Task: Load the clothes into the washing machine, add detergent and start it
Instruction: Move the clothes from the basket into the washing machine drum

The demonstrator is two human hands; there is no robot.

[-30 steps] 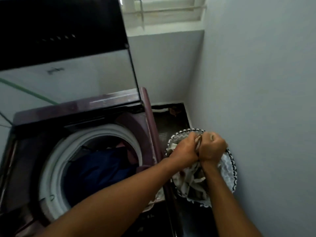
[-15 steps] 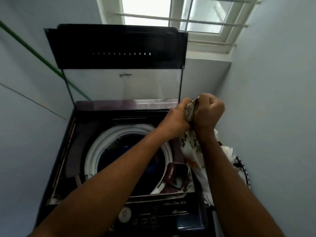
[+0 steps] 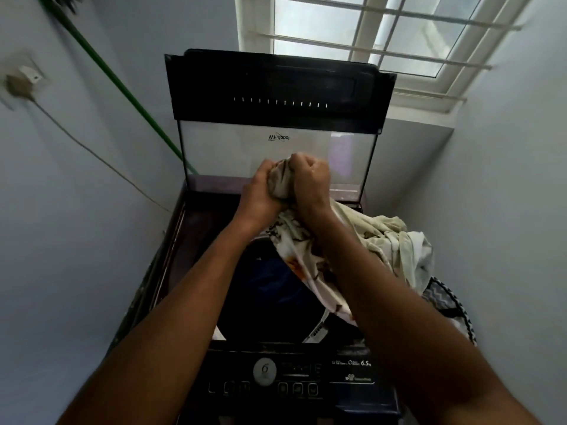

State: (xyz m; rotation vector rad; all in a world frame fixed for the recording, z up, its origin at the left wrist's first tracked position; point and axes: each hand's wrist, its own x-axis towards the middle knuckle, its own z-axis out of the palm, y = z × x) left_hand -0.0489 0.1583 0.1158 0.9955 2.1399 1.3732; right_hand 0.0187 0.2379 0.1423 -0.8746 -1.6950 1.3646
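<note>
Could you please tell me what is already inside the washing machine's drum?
Inside the drum lies a dark blue garment. The forearms and the patterned cloth held in both hands' grip cover much of the opening, so anything else inside cannot be seen.

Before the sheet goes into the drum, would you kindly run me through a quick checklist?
1. Lid up: ok.
2. Left hand and right hand both grip the sheet: ok.
3. Bunched end above the drum: ok.
4. Room in the drum above the blue clothes: cannot tell.
5. Sheet's tail clear of the basket: not ok, it trails over the washer's right edge towards it.
</note>
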